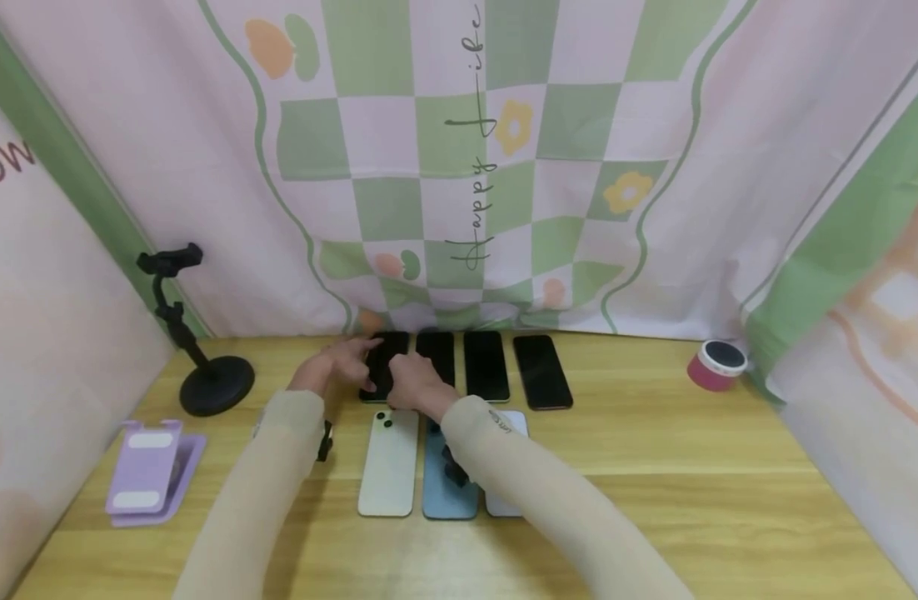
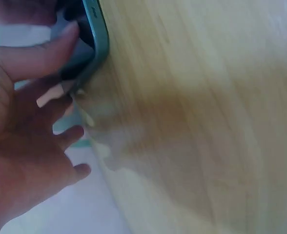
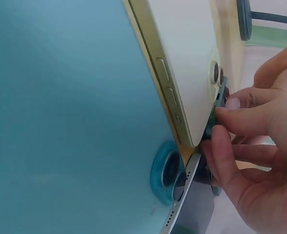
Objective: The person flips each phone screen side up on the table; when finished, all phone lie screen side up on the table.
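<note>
While the leftmost dark phone (image 1: 382, 362) lies between our hands, long axis running away from us, our left hand (image 1: 344, 362) touches its left side, fingers loosely spread; our right hand (image 1: 416, 383), equally near, curls at its right side, whether pinching we cannot tell.

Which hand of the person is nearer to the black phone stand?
Left. The left hand is at the leftmost back-row phone, to the right of the black phone stand; the right hand is farther right.
</note>
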Demonstrator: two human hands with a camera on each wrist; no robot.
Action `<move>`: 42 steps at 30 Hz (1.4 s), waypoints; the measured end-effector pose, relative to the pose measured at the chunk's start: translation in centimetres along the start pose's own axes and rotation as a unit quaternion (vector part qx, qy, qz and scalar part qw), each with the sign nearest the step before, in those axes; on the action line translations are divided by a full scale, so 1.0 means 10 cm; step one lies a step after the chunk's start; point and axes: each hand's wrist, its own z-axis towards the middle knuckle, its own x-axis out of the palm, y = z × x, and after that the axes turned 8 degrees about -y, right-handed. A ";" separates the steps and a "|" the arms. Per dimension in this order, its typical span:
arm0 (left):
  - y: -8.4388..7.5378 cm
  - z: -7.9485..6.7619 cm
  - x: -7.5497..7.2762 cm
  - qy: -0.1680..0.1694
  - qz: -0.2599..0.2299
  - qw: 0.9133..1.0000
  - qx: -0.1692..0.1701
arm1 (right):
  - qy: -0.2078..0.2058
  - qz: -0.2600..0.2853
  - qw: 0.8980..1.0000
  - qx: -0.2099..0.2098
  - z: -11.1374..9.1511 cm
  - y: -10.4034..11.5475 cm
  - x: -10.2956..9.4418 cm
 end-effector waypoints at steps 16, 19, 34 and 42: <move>-0.53 0.01 0.09 -0.082 0.132 0.987 0.029 | -0.036 0.075 0.995 -0.064 -0.36 -0.50 -0.37; -0.72 -0.08 0.20 -0.091 0.119 0.986 0.078 | -0.038 0.075 0.990 -0.116 -0.58 -0.59 -0.42; -1.41 -0.52 0.75 -0.033 0.115 0.964 0.239 | -0.021 -0.080 0.972 -0.221 -1.80 -1.17 -0.35; -1.45 -0.51 0.86 -0.009 0.112 0.969 0.220 | 0.015 -0.066 0.979 -0.192 -2.01 -1.22 -0.33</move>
